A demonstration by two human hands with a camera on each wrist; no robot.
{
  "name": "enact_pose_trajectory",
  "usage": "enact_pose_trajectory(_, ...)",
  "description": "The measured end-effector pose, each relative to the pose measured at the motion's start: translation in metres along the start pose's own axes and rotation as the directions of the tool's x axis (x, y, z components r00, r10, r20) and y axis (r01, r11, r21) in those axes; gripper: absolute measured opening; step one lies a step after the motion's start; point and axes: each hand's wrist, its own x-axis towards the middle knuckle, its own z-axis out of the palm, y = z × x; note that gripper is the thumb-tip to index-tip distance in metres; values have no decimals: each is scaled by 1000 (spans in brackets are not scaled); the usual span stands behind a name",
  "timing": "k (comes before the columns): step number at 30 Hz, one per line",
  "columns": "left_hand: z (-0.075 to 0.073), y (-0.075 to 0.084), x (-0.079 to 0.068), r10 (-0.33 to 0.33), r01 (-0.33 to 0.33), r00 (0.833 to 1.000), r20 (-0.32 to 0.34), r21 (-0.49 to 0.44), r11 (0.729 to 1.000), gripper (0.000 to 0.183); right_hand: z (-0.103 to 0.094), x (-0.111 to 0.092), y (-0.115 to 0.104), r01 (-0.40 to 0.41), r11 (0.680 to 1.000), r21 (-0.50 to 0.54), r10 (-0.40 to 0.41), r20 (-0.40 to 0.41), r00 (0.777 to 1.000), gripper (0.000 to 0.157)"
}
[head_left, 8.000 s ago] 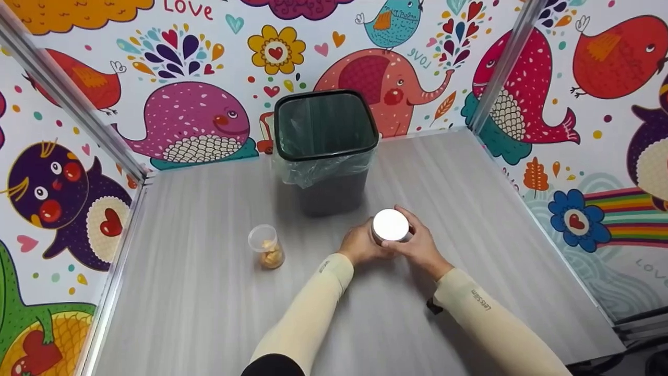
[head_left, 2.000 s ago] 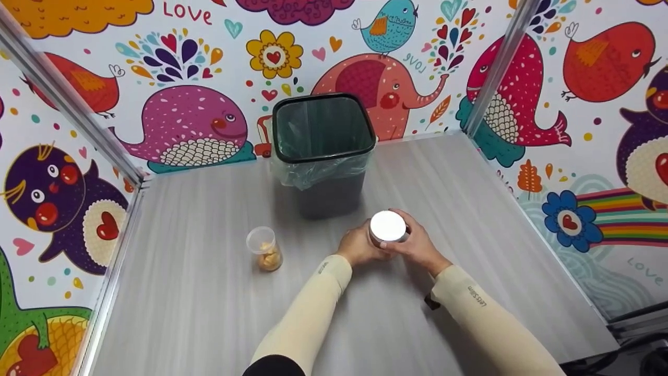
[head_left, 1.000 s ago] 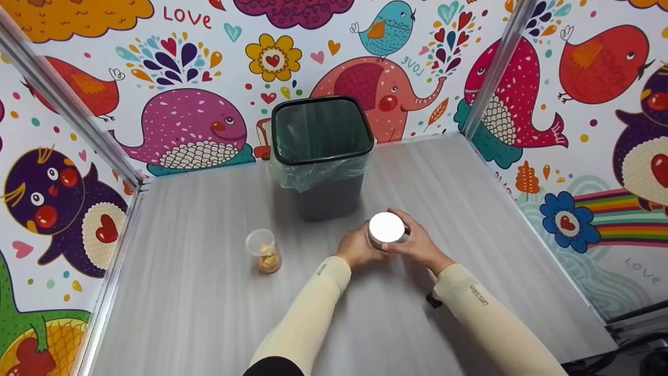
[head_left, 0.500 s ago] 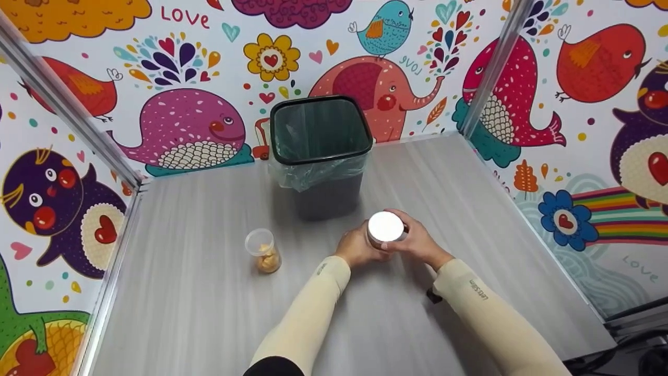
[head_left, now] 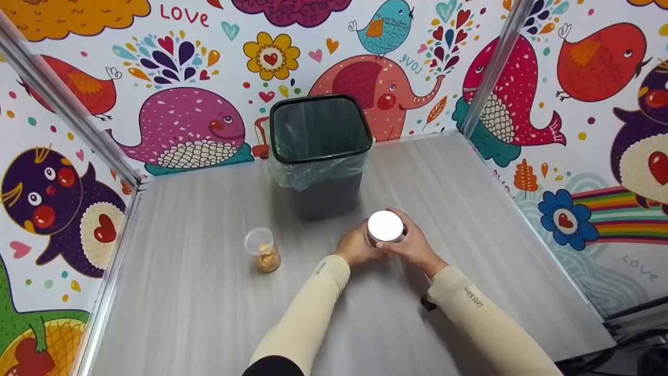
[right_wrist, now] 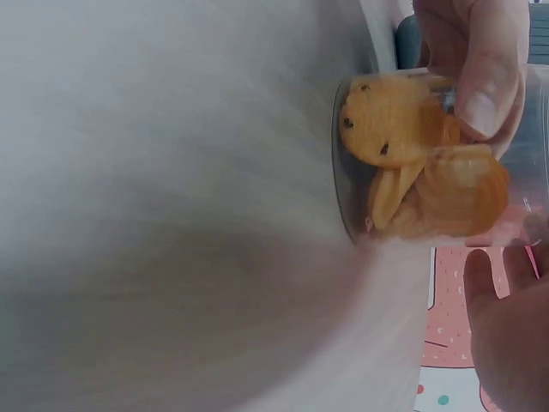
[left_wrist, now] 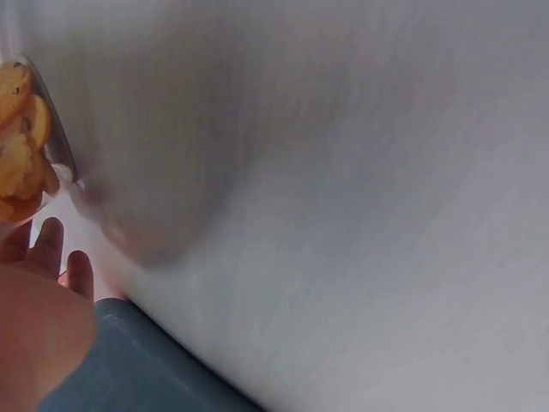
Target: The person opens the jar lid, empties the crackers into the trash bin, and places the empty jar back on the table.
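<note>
A clear plastic jar with a white lid (head_left: 385,226) stands upright between both hands, right of the table's middle. Round orange-yellow crackers with dark specks (right_wrist: 382,120) lie inside it. My left hand (head_left: 359,245) grips the jar's body from the left, its thumb (right_wrist: 485,112) against the clear wall. From the right, my right hand (head_left: 415,243) holds the jar at its top, thumb at the near edge of the lid and fingers round the far side. In the left wrist view, crackers (left_wrist: 21,154) show at the edge, above the left hand (left_wrist: 43,326).
To the left, a second clear container (head_left: 263,249) holds several yellow-orange pieces. A dark bin (head_left: 329,193) with a black rim and a clear liner bag stands behind the hands. Walls with printed animals (head_left: 193,125) close off the grey table (head_left: 198,313) at the back and sides.
My right thumb has shifted slightly left along the lid's near edge, and the right forearm has moved a little left. Both hands keep hold of the jar; bin and second container stay put.
</note>
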Motion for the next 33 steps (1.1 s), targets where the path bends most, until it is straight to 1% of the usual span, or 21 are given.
enact_pose_trajectory(3,0,0,0,-5,5,1000,5,6,1000,91,-2,3,0,-7,1000,15,7,18,1000,88)
enact_pose_trajectory(8,1,-1,0,-16,16,1000,25,-6,1000,94,-10,8,-3,-45,998,49,39,103,994,85)
enact_pose_trajectory(11,1,-1,0,-18,19,999,38,-14,1000,95,-11,8,-3,-49,998,47,42,127,991,85)
enact_pose_trajectory(13,0,-1,1,-14,15,999,41,-15,1000,95,-10,7,-3,-38,998,47,32,116,993,86)
enact_pose_trajectory(18,-1,-1,2,-7,7,1000,30,-8,1000,94,-3,1,-3,-5,999,52,3,26,1000,90)
enact_pose_trajectory(20,-1,-1,2,-8,8,1000,29,-4,1000,92,1,-1,-2,-3,999,48,3,-8,1000,90)
enact_pose_trajectory(23,-2,-1,1,-1,1,1000,25,1,1000,91,4,-1,-2,-10,999,35,11,-37,999,90)
enact_pose_trajectory(25,-2,0,1,2,-2,1000,21,0,1000,91,4,0,-2,-16,999,28,17,-37,999,90)
enact_pose_trajectory(27,-2,0,1,3,-3,1000,14,1,1000,92,2,2,-2,-16,999,28,17,-18,1000,88)
enact_pose_trajectory(33,0,-1,2,-12,11,1000,19,12,1000,93,-9,9,-4,-27,999,45,24,82,996,84)
